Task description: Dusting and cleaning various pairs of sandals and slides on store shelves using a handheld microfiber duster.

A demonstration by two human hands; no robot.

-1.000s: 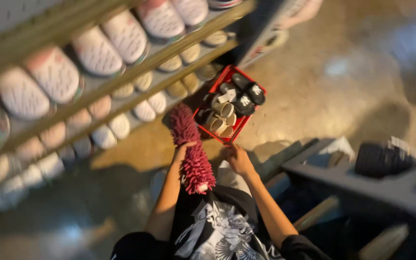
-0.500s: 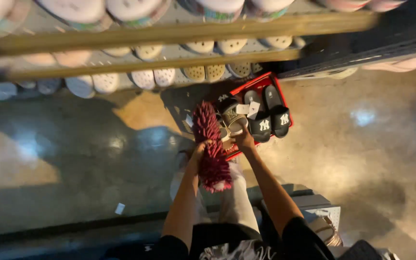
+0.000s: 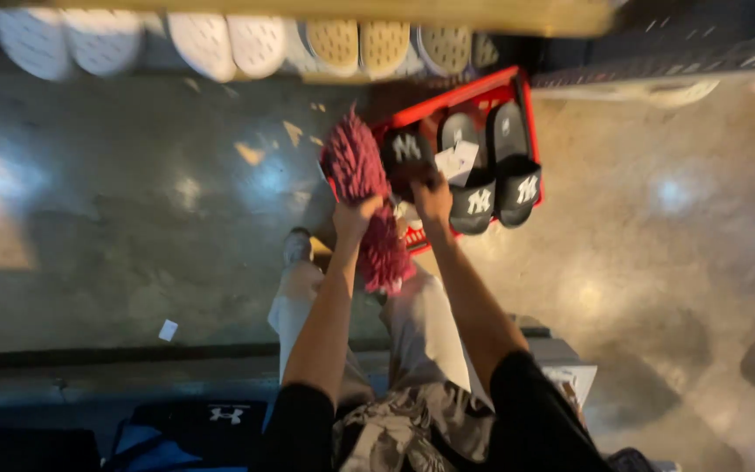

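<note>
Your left hand (image 3: 356,214) grips the red fluffy duster (image 3: 362,188) – your right hand (image 3: 431,194) closes on a black slide sandal (image 3: 407,154), just beyond its fingers the red basket (image 3: 530,114).

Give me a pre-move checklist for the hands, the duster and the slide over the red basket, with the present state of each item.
1. Left hand has a firm grip on the red fluffy duster: ok, the fist is closed around it.
2. Right hand holds the black slide: ok, fingers are on its lower edge.
3. Held slide is over the red basket: ok.
4. Two other black slides lie settled in the basket: ok, side by side, with a white tag on them.
5. Duster touches the held slide: cannot tell, the picture is blurred there.
6. Floor beside the feet is free of trip hazards: not ok, a small white scrap lies there.
</note>
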